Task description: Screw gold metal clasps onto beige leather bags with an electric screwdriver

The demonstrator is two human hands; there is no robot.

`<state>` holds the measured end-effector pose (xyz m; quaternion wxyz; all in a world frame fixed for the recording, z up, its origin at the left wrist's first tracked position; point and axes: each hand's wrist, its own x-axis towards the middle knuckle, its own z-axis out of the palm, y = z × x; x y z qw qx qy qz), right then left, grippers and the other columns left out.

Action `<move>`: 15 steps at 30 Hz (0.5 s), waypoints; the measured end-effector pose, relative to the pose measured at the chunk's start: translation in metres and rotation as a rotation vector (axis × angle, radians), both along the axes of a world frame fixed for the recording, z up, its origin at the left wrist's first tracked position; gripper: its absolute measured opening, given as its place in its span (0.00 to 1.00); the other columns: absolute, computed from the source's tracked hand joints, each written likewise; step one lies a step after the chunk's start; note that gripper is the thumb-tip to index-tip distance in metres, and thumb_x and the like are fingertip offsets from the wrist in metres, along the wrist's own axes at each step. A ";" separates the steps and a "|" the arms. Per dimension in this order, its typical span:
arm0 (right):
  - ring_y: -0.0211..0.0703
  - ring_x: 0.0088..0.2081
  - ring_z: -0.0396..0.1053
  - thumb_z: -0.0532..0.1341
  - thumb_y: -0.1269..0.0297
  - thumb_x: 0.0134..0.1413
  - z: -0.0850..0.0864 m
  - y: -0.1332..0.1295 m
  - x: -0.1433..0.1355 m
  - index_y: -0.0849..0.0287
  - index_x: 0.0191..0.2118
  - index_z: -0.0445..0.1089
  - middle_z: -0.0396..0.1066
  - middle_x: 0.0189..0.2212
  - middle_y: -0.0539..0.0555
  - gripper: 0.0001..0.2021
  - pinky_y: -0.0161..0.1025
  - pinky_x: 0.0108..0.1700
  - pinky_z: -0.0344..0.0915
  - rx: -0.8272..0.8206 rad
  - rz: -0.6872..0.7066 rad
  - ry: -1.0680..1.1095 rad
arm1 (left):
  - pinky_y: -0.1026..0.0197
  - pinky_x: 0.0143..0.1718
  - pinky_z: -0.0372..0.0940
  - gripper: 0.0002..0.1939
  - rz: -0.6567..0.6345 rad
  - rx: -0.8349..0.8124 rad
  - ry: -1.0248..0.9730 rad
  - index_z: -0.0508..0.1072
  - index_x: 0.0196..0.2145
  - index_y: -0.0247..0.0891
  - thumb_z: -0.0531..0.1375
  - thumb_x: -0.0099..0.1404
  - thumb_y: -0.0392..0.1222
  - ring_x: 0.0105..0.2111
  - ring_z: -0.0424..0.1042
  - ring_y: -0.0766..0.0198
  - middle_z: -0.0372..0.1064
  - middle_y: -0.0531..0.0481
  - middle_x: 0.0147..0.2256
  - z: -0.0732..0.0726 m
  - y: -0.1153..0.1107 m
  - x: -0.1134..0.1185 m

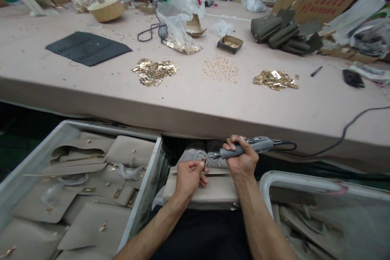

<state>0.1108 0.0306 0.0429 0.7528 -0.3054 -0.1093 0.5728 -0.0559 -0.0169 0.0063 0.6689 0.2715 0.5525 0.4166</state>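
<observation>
My right hand [242,156] is wrapped round a grey electric screwdriver [248,147], its bit pointing left. My left hand [189,178] pinches a small gold metal plate [203,161] between thumb and fingers, close to the screwdriver's tip. Whether the bit touches the plate I cannot tell. Below both hands a beige handbag [201,191] rests on my lap, with part of its front edge hidden by my left fingers. A dark cord runs from the screwdriver's back end to the right.
Gold fittings [154,72] lie heaped on the table [195,101], with scattered tiny screws [219,69] and another gold heap [275,80] further right. A crate [158,146] of beige bags stands left, and a second bin [265,180] stands right. Behind lie olive-grey pieces [274,32].
</observation>
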 end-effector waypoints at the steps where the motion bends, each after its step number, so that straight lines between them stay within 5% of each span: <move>1: 0.34 0.26 0.59 0.68 0.72 0.48 0.000 0.000 0.000 0.58 0.30 0.66 0.68 0.31 0.49 0.09 0.34 0.30 0.64 0.001 0.002 -0.005 | 0.67 0.14 0.64 0.27 0.000 0.002 -0.001 0.78 0.29 0.26 0.72 0.55 0.59 0.13 0.69 0.67 0.77 0.42 0.23 0.001 0.000 0.000; 15: 0.34 0.25 0.59 0.69 0.71 0.47 0.001 -0.006 -0.006 0.58 0.29 0.66 0.67 0.29 0.49 0.09 0.35 0.29 0.64 0.025 -0.001 -0.085 | 0.68 0.12 0.63 0.24 0.009 0.025 0.003 0.78 0.28 0.26 0.71 0.57 0.55 0.12 0.68 0.68 0.77 0.43 0.23 0.002 -0.004 0.001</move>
